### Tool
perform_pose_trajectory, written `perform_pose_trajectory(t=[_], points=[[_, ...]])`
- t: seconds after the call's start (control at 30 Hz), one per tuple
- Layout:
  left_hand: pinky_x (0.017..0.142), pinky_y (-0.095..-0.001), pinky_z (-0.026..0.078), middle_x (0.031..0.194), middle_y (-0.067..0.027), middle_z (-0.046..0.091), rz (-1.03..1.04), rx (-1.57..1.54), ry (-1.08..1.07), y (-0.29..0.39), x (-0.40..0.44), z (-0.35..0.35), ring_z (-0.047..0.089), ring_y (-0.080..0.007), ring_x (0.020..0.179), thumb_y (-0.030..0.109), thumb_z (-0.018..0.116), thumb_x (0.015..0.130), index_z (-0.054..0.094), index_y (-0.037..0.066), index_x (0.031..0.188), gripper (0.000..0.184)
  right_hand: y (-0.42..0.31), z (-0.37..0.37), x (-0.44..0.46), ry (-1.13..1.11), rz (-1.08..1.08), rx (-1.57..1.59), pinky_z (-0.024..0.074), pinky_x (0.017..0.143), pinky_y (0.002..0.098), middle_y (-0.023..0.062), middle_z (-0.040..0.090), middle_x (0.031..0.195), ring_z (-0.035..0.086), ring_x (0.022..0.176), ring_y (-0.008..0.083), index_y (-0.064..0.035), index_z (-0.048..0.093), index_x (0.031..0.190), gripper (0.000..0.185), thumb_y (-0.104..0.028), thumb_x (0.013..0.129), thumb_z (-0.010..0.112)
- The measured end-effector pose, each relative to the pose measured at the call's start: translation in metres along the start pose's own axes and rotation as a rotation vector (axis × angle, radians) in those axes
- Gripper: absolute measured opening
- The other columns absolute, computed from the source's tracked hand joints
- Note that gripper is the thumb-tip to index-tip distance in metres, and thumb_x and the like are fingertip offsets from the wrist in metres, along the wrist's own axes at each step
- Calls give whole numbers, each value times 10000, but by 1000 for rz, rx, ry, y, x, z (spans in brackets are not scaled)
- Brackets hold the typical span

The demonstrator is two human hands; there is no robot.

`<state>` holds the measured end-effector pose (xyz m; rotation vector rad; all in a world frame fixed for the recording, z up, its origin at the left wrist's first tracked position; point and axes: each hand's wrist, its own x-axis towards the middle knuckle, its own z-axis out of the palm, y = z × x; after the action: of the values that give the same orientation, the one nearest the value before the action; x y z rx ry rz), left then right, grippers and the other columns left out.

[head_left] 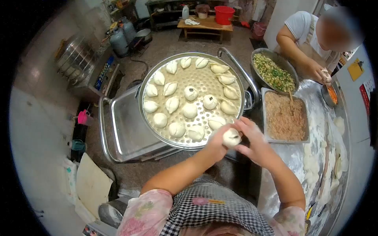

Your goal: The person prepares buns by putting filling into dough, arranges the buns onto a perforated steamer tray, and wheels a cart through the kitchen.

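A round white dough bun [231, 138] with a dark gap at its top sits between my two hands, above the near right rim of a big steamer tray [183, 80]. My left hand [217, 142] wraps its left side. On the other side my right hand [254, 142] curls its fingers around the top and right of it. Several shaped buns stand in the perforated tray, some round, some pleated into a leaf form. Crescent dumplings [227, 93] line its right edge. Two round buns, one of them this bun [191, 93], bear a dark square on top.
Right of the tray are a bowl of chopped green filling [255, 74] and a pan of minced meat [267, 135] with a spoon. A floury worktable [277, 181] carries dough. Across it, a co-worker's hand [325, 76] holds dough. The tray rests on a metal cart [122, 129].
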<state>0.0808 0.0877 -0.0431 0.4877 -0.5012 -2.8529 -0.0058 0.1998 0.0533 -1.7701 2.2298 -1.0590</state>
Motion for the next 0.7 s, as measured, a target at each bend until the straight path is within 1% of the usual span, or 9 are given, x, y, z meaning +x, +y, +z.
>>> perform_pose_trajectory(t=[0.03, 0.17, 0.23, 0.3, 0.37, 0.47, 0.6, 0.63, 0.7], points=[[813, -309, 474, 1039, -118, 568, 60, -48, -25, 6, 6, -3, 565, -212, 957, 245, 468, 899, 516, 12, 1094, 308, 4, 5, 12, -110, 34, 125, 386, 941, 378, 183, 549, 1097, 505, 1077, 325, -52, 540, 1141, 460, -91, 704, 678], [1008, -444, 300, 1238, -149, 469, 89, -20, -112, 62, 21, -8, 454, -273, 1142, 468, 301, 933, 259, 20, 1359, 619, 50, 46, 66, -269, 257, 440, 409, 913, 349, 167, 557, 1074, 537, 1012, 313, -33, 534, 1132, 434, -45, 713, 646], [998, -440, 313, 1268, -170, 435, 420, 758, -148, 95, 27, -26, 439, -282, 1156, 471, 295, 931, 251, 24, 1363, 624, 60, 52, 105, -250, 364, 513, 416, 896, 327, 163, 557, 1066, 544, 990, 292, -19, 520, 1138, 429, -85, 735, 651], [979, -432, 336, 1273, -184, 428, 474, 786, -36, 128, 30, -35, 442, -288, 1152, 461, 294, 932, 261, 25, 1356, 609, 76, 69, 139, -194, 381, 462, 410, 904, 327, 176, 546, 1078, 533, 1011, 297, -18, 507, 1156, 450, -113, 741, 655], [951, -421, 367, 1251, -192, 449, 239, 79, 223, 164, 38, -28, 463, -290, 1128, 437, 300, 936, 290, 24, 1337, 576, 97, 92, 172, -155, 376, 375, 403, 920, 339, 193, 529, 1109, 514, 1047, 314, -22, 494, 1178, 478, -138, 744, 657], [916, -413, 404, 1209, -190, 486, 275, 9, 167, 194, 49, -55, 498, -290, 1086, 400, 321, 937, 359, 26, 1276, 506, 144, 146, 193, -111, 366, 86, 381, 951, 365, 208, 494, 1164, 475, 1107, 336, -31, 469, 1214, 520, -158, 745, 657], [897, -413, 422, 1157, -187, 522, 276, -64, 87, 211, 65, -69, 526, -287, 1044, 351, 376, 926, 445, 28, 1180, 416, 142, 153, 185, -41, 441, 36, 342, 988, 356, 216, 451, 1256, 444, 1153, 333, -33, 410, 1289, 590, -163, 768, 654], [839, -386, 470, 1092, -165, 561, 287, -57, 96, 212, 69, -60, 559, -265, 976, 323, 362, 937, 461, 18, 1169, 396, 134, 142, 175, 47, 390, 28, 373, 962, 352, 218, 481, 1216, 485, 1111, 335, -28, 428, 1271, 533, -154, 792, 624], [840, -385, 469, 1094, -163, 562, 283, -119, 56, 207, 81, -53, 558, -265, 976, 311, 372, 934, 462, 17, 1173, 389, 125, 118, 153, 64, 537, 83, 417, 886, 357, 201, 535, 1113, 538, 1005, 323, -13, 485, 1175, 408, -148, 808, 601]])
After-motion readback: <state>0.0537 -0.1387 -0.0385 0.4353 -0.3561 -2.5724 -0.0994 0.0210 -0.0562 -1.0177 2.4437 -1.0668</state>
